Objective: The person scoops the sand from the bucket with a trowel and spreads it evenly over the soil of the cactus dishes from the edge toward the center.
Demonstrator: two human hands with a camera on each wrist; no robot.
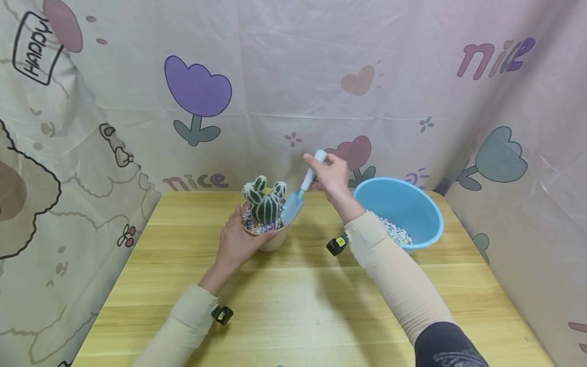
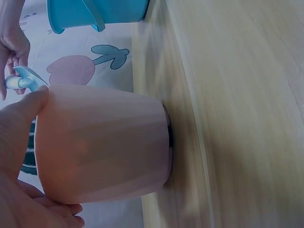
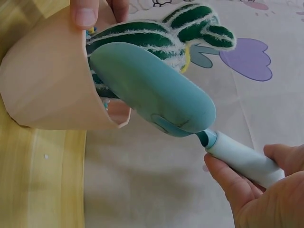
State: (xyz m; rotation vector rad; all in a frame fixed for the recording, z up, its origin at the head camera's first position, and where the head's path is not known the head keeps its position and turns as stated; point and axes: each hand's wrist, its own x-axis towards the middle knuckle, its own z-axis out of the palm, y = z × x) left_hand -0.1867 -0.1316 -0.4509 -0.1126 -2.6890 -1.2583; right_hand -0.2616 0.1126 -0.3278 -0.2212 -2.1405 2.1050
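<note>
The pot (image 1: pixel 274 242) stands on the counter (image 1: pixel 284 316), a little left of the middle, with its mouth up; whether its base lies fully flat, I cannot tell. Going from the left, first there is the cloth (image 1: pixel 91 214), which carries prints and hangs also behind the counter. Then comes the left sleeve (image 1: pixel 183 321), which is pale, with a small black camera (image 1: pixel 222 314) at its wrist. The left grip (image 1: pixel 238 237) grasps the pot: the thumb lies along the near rim, and the other fingers go around the left side. Inside the pot stands the cactus (image 1: pixel 265 209), green with white fuzzy stripes and a small yellow piece (image 1: pixel 267 190) near its top. Around its foot lie coloured grains (image 1: pixel 249 224). To the right is the trowel (image 1: pixel 293 206), light blue with a whitish handle; its blade slants down at the right part of the rim, with the tip just beside the cactus. The right grip (image 1: pixel 334 177) grasps this trowel by the handle, between thumb and fingers. Below it follows the right sleeve (image 1: pixel 394 280), pale and then dark, with a second camera (image 1: pixel 337 245). Farthest right on the counter stands the tub (image 1: pixel 428 206), blue and round, with pale grains (image 1: pixel 397 233) inside; the right sleeve hides a part of it.
</note>
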